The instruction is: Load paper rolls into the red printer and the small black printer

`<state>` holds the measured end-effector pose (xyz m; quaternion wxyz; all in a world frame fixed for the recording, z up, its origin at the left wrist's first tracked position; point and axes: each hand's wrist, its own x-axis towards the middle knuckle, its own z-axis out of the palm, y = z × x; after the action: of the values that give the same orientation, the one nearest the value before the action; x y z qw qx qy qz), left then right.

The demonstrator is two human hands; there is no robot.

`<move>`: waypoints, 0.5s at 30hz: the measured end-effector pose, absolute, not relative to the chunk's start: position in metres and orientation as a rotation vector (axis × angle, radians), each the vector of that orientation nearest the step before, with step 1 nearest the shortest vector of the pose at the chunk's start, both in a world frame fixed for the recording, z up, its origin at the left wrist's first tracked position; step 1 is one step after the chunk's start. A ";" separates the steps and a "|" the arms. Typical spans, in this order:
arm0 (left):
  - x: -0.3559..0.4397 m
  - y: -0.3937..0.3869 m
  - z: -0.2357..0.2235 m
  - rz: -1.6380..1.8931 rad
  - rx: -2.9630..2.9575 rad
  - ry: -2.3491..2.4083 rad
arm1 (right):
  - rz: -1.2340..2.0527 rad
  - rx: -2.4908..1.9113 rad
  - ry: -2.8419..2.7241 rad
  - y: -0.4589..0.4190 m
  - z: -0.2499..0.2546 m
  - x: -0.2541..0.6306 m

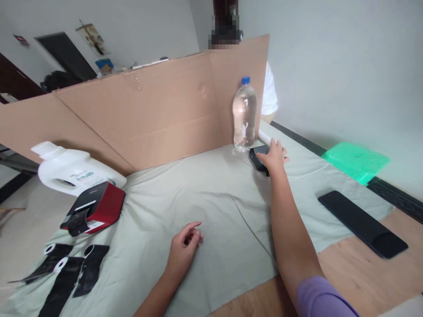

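Note:
My right hand (275,157) reaches to the far right of the cloth, its fingers spread. It is over the right side of a small black boxy object (257,157), whose exact kind I cannot make out; whether the fingers touch it is unclear. A clear bottle with a blue cap (244,115) stands upright just behind that object. A white cylindrical thing (265,137) lies beyond my fingers, partly hidden. My left hand (185,241) is low at the middle of the cloth, loosely curled, with a gap between thumb and index finger and nothing visible in it.
Cardboard panels (158,112) stand along the back. At left are a white jug (76,169) lying tilted, a red-and-black device (97,207) and several black rolled strips (90,270). A long black pad (361,222) lies right. A thin cord (247,224) crosses the cloth. A person is behind the cardboard.

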<state>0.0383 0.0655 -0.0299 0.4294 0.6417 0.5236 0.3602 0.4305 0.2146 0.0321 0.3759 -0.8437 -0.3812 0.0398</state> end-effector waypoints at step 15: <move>-0.082 0.117 0.020 1.426 1.725 1.768 | -0.236 -1.243 -0.700 0.209 0.095 0.411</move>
<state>-0.0819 0.1172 0.0197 0.1441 0.5983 0.6135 0.4949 0.4106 0.2094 0.0946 0.7500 -0.5687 -0.3202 -0.1078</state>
